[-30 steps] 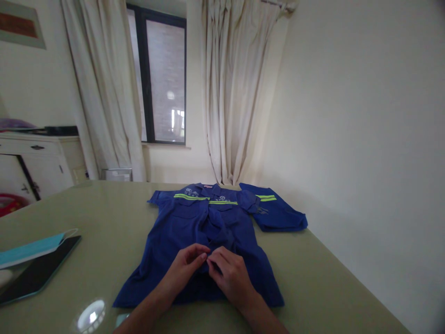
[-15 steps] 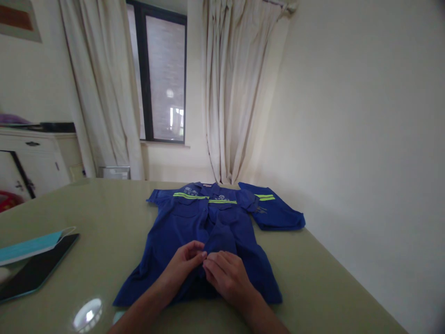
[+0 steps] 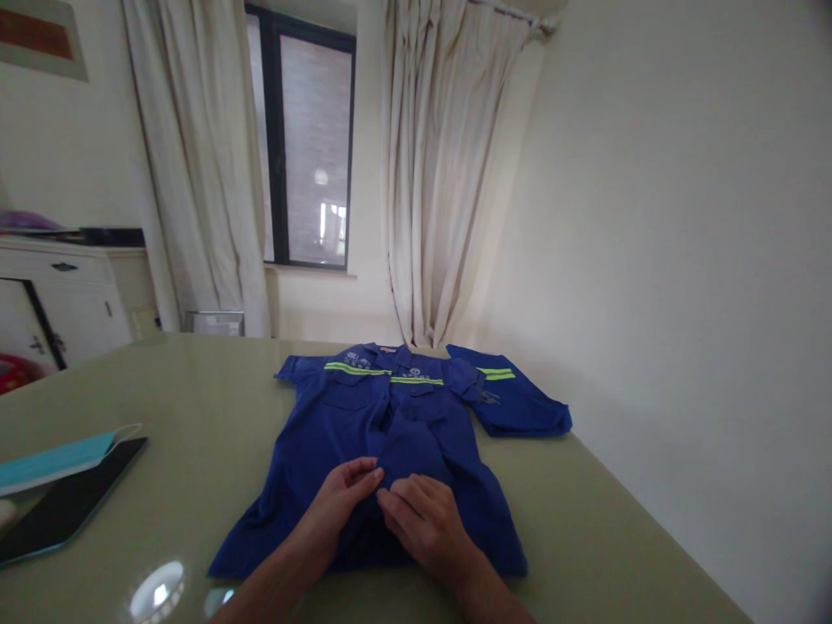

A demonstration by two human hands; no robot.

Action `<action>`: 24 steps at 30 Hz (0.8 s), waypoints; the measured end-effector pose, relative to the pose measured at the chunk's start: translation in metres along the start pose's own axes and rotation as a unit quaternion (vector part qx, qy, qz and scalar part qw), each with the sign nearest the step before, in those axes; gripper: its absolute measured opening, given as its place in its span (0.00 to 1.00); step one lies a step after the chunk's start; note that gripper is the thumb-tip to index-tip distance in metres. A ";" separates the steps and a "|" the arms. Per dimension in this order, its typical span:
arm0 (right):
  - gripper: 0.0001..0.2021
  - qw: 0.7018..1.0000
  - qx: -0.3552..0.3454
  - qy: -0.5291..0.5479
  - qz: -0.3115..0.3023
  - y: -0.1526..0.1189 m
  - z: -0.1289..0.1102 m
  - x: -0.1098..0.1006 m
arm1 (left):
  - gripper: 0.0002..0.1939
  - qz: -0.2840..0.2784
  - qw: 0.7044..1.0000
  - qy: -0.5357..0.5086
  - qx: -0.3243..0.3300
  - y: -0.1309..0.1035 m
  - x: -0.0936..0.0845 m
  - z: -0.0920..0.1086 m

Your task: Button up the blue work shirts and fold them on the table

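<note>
A blue short-sleeved work shirt with yellow-green stripes across the chest lies spread on the table, its collar at the far end. Along its front opening, low on the shirt, my left hand pinches the cloth edge between thumb and fingers. Close beside it, my right hand is closed on the other part of the same front edge, its fingers curled. Between the hands the cloth is raised in a fold. Any button at the fingertips is too small or hidden to make out.
A folded blue garment with a similar stripe lies beyond the shirt's right sleeve. On the left, a light-blue face mask rests partly over a black flat tablet-like object. The greenish table meets the wall at right.
My hands have shifted slightly, the right one a little lower and away from the left. The cloth fold between them stands somewhat wider. The view has tilted a little.
</note>
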State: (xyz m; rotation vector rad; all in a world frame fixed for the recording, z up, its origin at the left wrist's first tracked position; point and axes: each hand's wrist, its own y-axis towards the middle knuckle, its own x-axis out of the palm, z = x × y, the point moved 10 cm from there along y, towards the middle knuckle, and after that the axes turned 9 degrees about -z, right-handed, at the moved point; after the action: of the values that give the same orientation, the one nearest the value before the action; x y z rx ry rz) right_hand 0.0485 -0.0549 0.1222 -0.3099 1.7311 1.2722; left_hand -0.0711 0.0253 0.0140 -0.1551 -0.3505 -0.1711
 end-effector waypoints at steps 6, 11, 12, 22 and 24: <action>0.03 0.939 0.246 0.234 0.060 -0.010 0.045 0.014 | 0.31 0.024 0.999 0.012 0.023 0.005 -0.008 0.004; 0.06 0.880 0.341 0.329 0.043 -0.021 0.061 0.039 | 0.29 0.033 0.994 0.087 0.065 0.005 -0.007 0.014; 0.06 0.873 0.349 0.340 0.035 -0.023 0.062 0.044 | 0.29 0.032 0.993 0.095 0.066 0.005 -0.006 0.014; 0.07 0.880 0.344 0.327 0.013 -0.017 0.057 0.040 | 0.26 0.051 0.998 0.032 -0.007 0.000 -0.011 -0.005; 0.10 0.887 0.334 0.317 0.013 -0.016 0.055 0.036 | 0.25 0.039 0.999 0.017 -0.008 -0.001 -0.007 -0.005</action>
State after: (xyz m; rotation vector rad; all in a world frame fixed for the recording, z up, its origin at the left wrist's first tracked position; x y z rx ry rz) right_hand 0.0689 -0.0043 0.0826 -0.3067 2.6160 0.5241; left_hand -0.0762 0.0246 0.0068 -0.1816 -0.3096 -0.0993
